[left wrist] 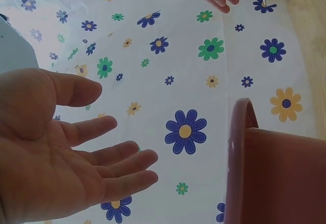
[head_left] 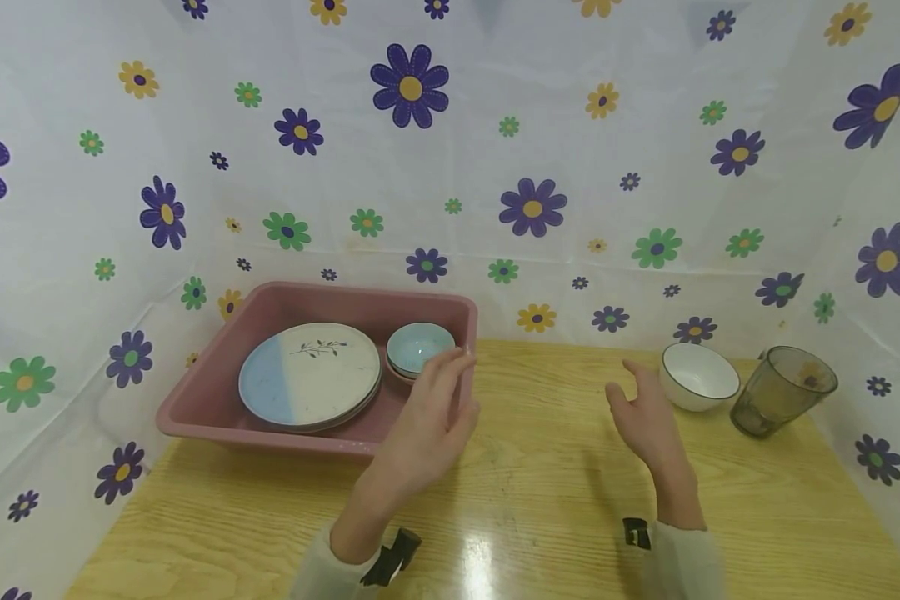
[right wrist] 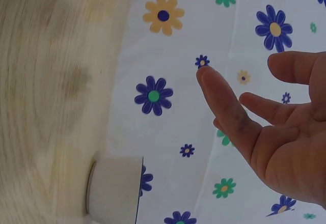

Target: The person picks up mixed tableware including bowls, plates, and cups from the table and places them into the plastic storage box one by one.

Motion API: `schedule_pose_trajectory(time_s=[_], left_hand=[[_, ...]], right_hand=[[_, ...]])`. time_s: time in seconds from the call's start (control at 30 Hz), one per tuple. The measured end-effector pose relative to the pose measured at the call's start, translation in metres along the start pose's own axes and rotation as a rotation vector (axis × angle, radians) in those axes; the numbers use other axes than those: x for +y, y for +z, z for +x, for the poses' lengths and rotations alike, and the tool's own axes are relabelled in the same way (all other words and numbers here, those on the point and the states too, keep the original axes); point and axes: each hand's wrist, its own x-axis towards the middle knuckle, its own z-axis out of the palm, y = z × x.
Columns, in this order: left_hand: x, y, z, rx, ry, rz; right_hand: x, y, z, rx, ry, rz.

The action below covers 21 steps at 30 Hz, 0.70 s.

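My left hand (head_left: 423, 421) hovers by the right front corner of a pink basin (head_left: 270, 435), its fingers loosely extended and holding nothing. In the left wrist view the palm of that hand (left wrist: 66, 152) faces up beside the basin wall (left wrist: 275, 178). Inside the basin lie a stack of plates (head_left: 322, 375), the top one cream and light blue with a twig design, and a small stack of bowls with a light blue one (head_left: 420, 346) on top. My right hand (head_left: 645, 412) is held above the table, fingers apart and holding nothing, just left of a white bowl (head_left: 697, 379) with a dark rim.
A smoky glass cup (head_left: 783, 392) stands right of the white bowl, near the table's right side. The wooden table (head_left: 525, 483) runs up to a white sheet (head_left: 480, 150) printed with flowers, which hangs behind and on both sides.
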Motion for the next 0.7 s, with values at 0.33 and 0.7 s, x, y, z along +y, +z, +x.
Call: schedule_pose_trajectory(time_s=[0.33,0.7], left_hand=[[-0.001,-0.003,0.003,0.014,0.000,0.027],[-0.005,0.000,0.001,0.026,-0.016,0.033]], right_hand=[[0.019,-0.021,0.006,0.017,0.077,0.016],[0.043,-0.028,0.009,0.002,0.148,-0.029]])
